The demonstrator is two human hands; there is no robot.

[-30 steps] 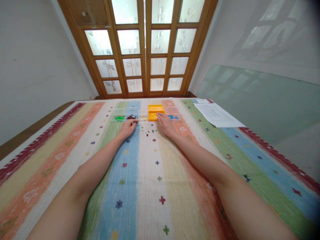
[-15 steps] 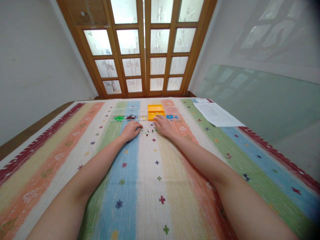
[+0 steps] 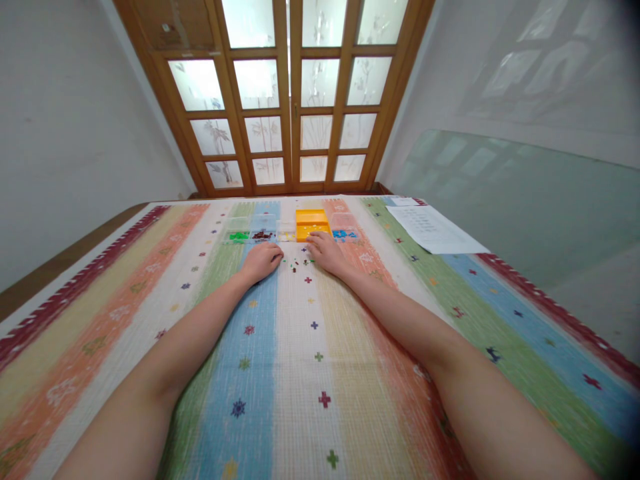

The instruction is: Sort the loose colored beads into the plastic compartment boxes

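Observation:
Both my arms reach far out over a striped, many-coloured cloth. My left hand rests on the blue stripe with its fingers curled down at the left edge of a scatter of tiny coloured pieces; whatever it holds is too small to see. On the right of that scatter my right hand lies flat, fingers stretched out toward the orange tray. Beside the tray stand clear compartments with green pieces, dark red pieces and blue pieces.
A white printed sheet lies at the far right of the cloth. Wooden doors with frosted panes stand behind the far edge. A pale wall runs along the left, and a glass panel leans on the right.
My left hand drew back from the dark red compartment to the loose pieces. My right hand slid slightly left and nearer, away from the tray's right corner.

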